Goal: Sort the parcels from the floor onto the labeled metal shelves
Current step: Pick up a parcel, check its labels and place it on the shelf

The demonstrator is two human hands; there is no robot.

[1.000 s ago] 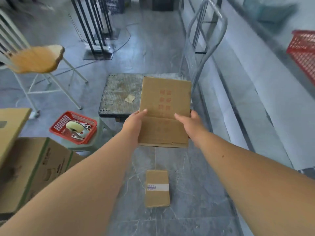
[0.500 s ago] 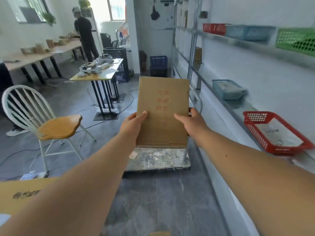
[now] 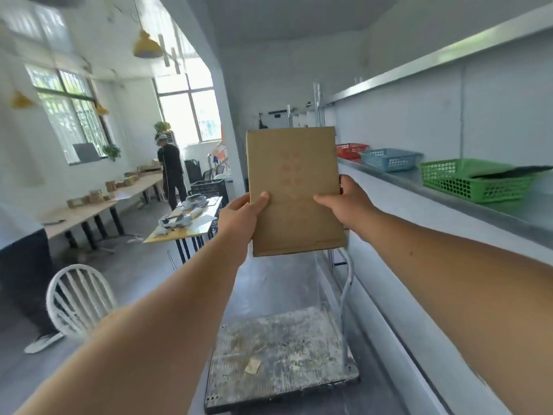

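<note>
Out in front of the person, at chest height, the cardboard parcel (image 3: 294,190) is standing upright, long axis vertical, with the left hand (image 3: 242,212) and right hand (image 3: 347,205) each pinching a lower side edge. The metal shelf (image 3: 449,202) is lying just to the right, nearer the right hand, carrying the green basket (image 3: 472,182), blue basket (image 3: 389,158) and red basket (image 3: 350,149). A platform trolley (image 3: 281,354) is sitting below.
</note>
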